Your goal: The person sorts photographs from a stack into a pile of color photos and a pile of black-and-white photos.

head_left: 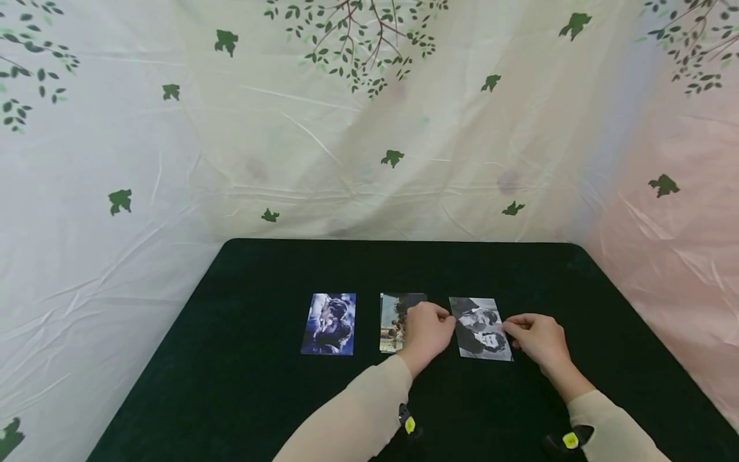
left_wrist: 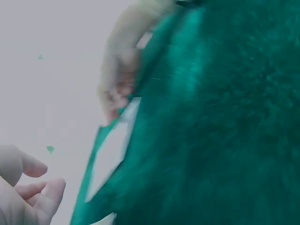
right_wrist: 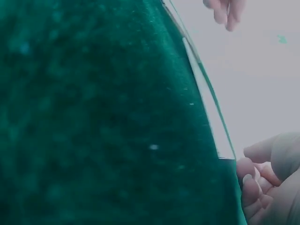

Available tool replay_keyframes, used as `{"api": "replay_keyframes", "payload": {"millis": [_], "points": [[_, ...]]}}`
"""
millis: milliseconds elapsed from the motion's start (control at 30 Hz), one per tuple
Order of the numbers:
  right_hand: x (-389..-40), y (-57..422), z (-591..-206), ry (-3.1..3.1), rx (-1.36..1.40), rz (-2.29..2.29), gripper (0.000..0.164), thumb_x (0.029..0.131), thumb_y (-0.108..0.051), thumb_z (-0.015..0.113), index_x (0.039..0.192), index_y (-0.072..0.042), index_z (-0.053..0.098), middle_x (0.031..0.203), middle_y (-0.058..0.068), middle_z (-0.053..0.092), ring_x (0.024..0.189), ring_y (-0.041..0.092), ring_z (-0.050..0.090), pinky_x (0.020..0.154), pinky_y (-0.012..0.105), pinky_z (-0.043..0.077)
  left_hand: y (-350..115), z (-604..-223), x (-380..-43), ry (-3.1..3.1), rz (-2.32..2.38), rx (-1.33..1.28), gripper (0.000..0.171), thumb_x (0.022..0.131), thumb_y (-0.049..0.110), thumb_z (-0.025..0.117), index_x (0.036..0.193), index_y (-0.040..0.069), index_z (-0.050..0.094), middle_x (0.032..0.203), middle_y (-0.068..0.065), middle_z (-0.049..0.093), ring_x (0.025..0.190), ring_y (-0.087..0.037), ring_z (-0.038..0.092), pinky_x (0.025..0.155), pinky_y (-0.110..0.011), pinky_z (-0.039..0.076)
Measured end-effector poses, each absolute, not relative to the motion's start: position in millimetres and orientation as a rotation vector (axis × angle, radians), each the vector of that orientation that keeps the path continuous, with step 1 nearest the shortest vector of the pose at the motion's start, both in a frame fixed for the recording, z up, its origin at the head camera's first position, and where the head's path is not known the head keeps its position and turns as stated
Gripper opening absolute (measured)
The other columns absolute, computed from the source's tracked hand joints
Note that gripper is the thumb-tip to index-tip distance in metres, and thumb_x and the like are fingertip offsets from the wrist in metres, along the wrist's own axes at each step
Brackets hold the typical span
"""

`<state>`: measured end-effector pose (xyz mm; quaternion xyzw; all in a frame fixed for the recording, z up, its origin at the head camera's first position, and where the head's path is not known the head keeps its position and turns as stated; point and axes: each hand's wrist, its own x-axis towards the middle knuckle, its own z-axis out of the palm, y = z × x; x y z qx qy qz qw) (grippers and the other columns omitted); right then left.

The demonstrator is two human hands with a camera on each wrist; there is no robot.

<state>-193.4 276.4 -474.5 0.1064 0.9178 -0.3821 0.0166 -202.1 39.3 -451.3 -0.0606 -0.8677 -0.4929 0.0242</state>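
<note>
Three picture cards lie side by side on the dark green table [head_left: 242, 398]. The black-and-white photo card [head_left: 484, 328] is on the right, slightly tilted. My left hand [head_left: 428, 330] reaches over the right part of the middle cards [head_left: 391, 321], fingertips right at the photo card's left edge. In the left wrist view a gap shows between the left thumb [left_wrist: 33, 166] and fingers. My right hand [head_left: 539, 340] is at the card's right edge; its thumb and fingertips [right_wrist: 251, 187] are bent loosely beside the card's corner, with no card between them.
A blue-purple picture card [head_left: 329, 324] lies at the left of the row. The middle cards look like a small stack, partly hidden by the left hand. Behind the table hangs a pale cloth [head_left: 346, 173] printed with green leaves.
</note>
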Motion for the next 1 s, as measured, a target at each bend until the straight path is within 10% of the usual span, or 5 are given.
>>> {"api": "replay_keyframes", "payload": {"millis": [400,1000], "points": [[-194,241,-441,2.926,0.141,-1.270,0.033,0.096,-0.034,0.058,0.115,-0.008,0.065,0.092,0.012,0.065,0.072,0.022,0.061,0.058,0.031,0.048,-71,-420,-209,-2.729,-1.299,-0.192,0.028,0.092,0.024,0.064,0.110,0.004,0.069,0.083,-0.002,0.068,0.070,-0.012,0.060,0.063,-0.032,0.051],[-209,133,-459,2.949,0.034,-1.103,0.038,0.085,-0.028,0.073,0.113,-0.003,0.065,0.096,0.008,0.065,0.082,0.021,0.060,0.066,0.036,0.051,-87,-462,-220,-2.850,-1.266,-0.113,0.026,0.090,0.023,0.066,0.106,0.002,0.068,0.076,-0.001,0.064,0.063,-0.011,0.057,0.059,-0.029,0.048]]}}
